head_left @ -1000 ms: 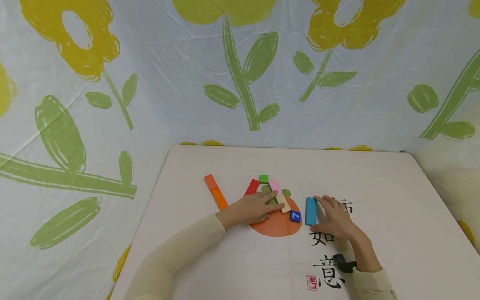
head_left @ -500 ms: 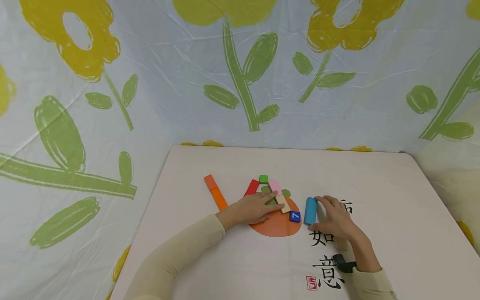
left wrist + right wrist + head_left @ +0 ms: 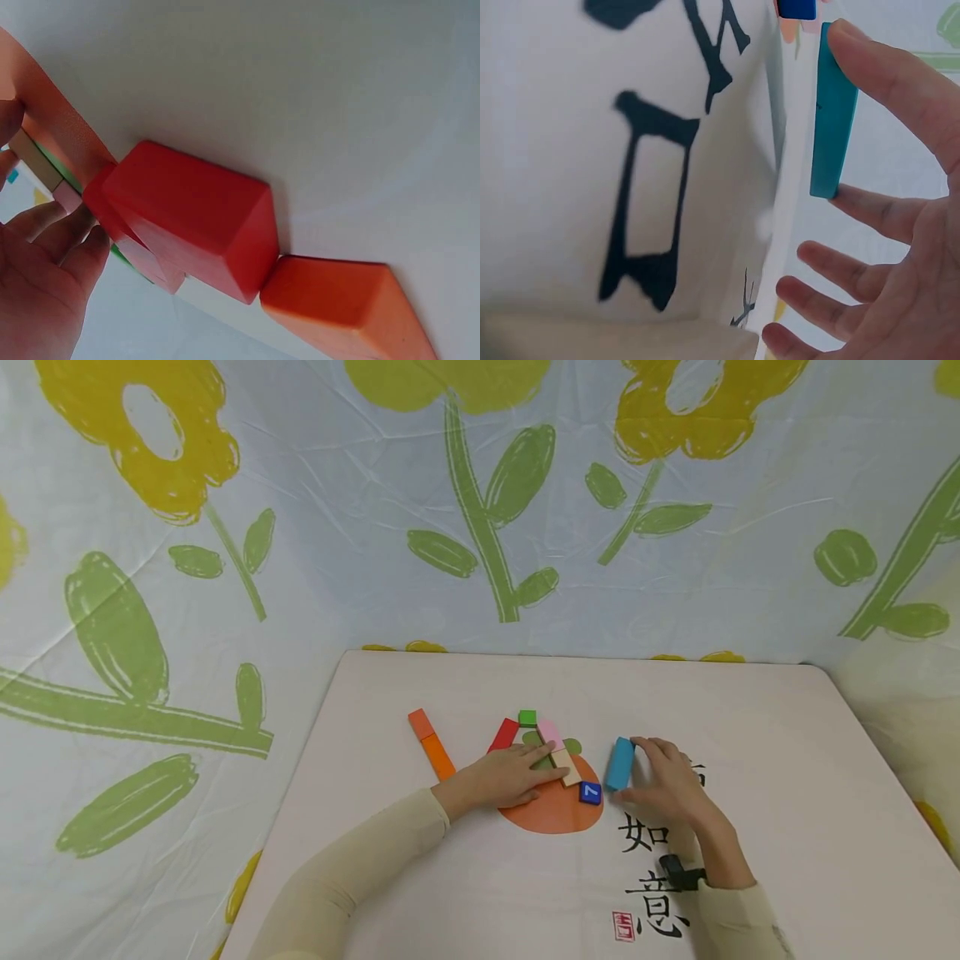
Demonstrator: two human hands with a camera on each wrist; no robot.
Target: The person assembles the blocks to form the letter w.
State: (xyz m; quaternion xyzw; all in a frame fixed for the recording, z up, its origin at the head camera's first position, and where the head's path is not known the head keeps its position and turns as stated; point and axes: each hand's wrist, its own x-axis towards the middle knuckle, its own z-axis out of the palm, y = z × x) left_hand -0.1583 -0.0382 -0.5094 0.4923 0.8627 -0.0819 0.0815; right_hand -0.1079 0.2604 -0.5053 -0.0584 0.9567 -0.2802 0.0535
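My right hand (image 3: 667,781) pinches a blue rectangular block (image 3: 620,764) by its two ends, thumb on one and index finger on the other. In the right wrist view the block (image 3: 834,112) shows above the tabletop, with the other fingers spread. My left hand (image 3: 502,777) lies over the row of blocks, fingers extended, fingertips at the pink block (image 3: 551,733) and the plain wooden block (image 3: 567,768). A dark blue cube (image 3: 590,792) marked 7 continues that row. A red block (image 3: 504,735) and a green cube (image 3: 528,718) sit beyond the hand, which partly hides the red.
Two orange blocks (image 3: 432,747) lie end to end on the left; in the left wrist view a red block (image 3: 187,210) touches an orange one (image 3: 330,292). The pale tablecloth (image 3: 787,760) carries a printed orange fruit (image 3: 551,814) and black characters. A flowered cloth (image 3: 337,568) hangs behind.
My right hand has moved away from me with the blue block, which tilts slightly and sits farther back from the dark blue cube. The left hand has stayed in place.
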